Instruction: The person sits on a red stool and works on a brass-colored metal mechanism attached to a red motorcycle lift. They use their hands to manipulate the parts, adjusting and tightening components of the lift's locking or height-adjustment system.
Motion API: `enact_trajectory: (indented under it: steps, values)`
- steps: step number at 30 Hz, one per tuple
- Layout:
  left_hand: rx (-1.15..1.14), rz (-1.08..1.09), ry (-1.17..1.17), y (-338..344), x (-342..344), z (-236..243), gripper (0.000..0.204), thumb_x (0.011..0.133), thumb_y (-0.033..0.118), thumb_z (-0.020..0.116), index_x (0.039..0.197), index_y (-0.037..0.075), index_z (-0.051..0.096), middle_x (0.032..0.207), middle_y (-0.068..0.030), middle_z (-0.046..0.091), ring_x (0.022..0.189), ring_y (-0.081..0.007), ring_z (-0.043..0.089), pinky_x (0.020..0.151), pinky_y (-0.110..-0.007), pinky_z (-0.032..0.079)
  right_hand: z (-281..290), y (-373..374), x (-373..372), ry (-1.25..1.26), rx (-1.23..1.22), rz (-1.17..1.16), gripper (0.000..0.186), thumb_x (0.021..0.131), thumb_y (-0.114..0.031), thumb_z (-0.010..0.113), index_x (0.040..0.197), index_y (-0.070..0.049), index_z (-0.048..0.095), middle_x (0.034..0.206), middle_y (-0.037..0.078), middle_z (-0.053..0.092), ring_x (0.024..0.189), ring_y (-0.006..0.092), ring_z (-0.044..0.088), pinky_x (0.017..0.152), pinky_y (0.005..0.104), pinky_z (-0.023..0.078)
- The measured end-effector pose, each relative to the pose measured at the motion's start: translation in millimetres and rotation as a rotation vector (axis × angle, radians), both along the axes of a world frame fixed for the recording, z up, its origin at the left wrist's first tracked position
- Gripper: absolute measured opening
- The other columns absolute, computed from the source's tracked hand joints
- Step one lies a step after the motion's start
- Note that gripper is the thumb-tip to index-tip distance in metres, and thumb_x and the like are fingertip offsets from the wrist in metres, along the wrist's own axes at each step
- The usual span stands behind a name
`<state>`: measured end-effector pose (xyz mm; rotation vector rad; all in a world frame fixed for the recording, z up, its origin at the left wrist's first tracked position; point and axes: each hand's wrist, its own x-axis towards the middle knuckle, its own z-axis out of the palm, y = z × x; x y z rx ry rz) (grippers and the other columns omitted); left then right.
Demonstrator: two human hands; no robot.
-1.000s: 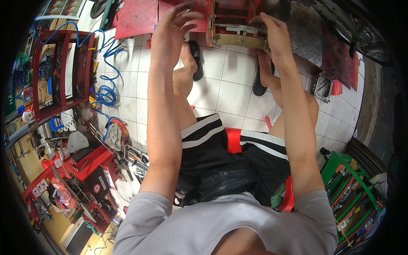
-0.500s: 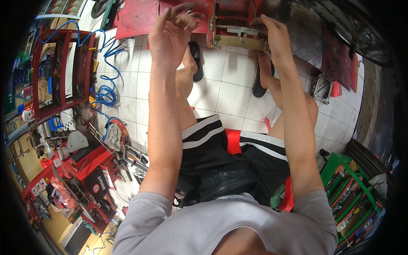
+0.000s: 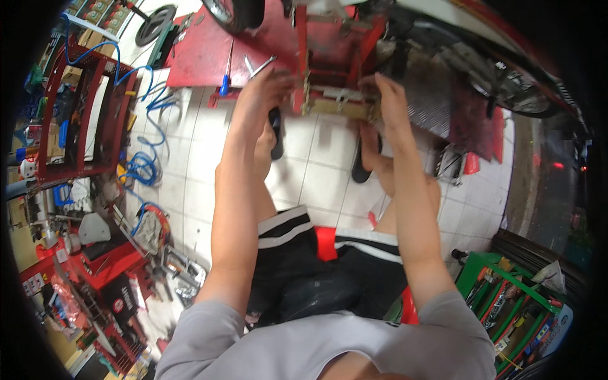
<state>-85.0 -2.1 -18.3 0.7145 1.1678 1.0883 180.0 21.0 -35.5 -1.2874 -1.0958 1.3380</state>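
Observation:
In front of me a red metal frame [image 3: 301,47] stands at the edge of a red platform [image 3: 190,63], with a dull brass-coloured crossbar [image 3: 335,106] along its near side. My left hand [image 3: 263,95] is beside the frame's left end, its fingers loosely bent, apart and somewhat blurred, with nothing visible in them. My right hand [image 3: 391,101] is at the right end, fingers reaching inward; whether they touch the frame I cannot tell. Just beyond my left hand a silver wrench [image 3: 258,66] lies on the platform. A blue-handled screwdriver [image 3: 225,83] lies left of it.
A wheel [image 3: 237,16] stands on the platform at the top; a motorcycle [image 3: 506,82] is at the right. To the left are a red rack [image 3: 95,107] and a coiled blue hose [image 3: 140,168] on the white tile floor [image 3: 323,145]. A green tool cart [image 3: 487,272] stands at lower right.
My view has shifted, bringing the wheel, wrench and screwdriver into sight. My left hand has turned and come down beside the frame. My right hand stays near the frame's right end.

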Motion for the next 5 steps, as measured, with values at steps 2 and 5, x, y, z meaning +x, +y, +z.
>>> enact_trajectory:
  steps: [2,5]
  values:
    - [-0.034,0.008,-0.033,4,-10,-12,0.045,0.103,0.038,0.043,0.127,0.003,0.060,0.119,-0.0109,0.069,0.114,-0.0210,0.061,0.093,-0.037,0.045,12,-3,7,-0.047,-0.021,-0.016,0.035,0.103,-0.025,0.050,0.094,-0.001,0.073,0.089,0.005,0.070,0.081,0.0126,0.063,0.071,0.0295,0.050]
    - [-0.017,-0.001,0.027,10,-12,-24,0.045,0.103,0.039,0.044,0.128,0.006,0.060,0.119,-0.0093,0.069,0.107,-0.0197,0.063,0.090,-0.036,0.045,22,-6,39,0.011,-0.023,-0.117,0.031,0.102,-0.026,0.051,0.099,-0.002,0.071,0.088,0.005,0.069,0.081,0.0155,0.065,0.073,0.0312,0.051]
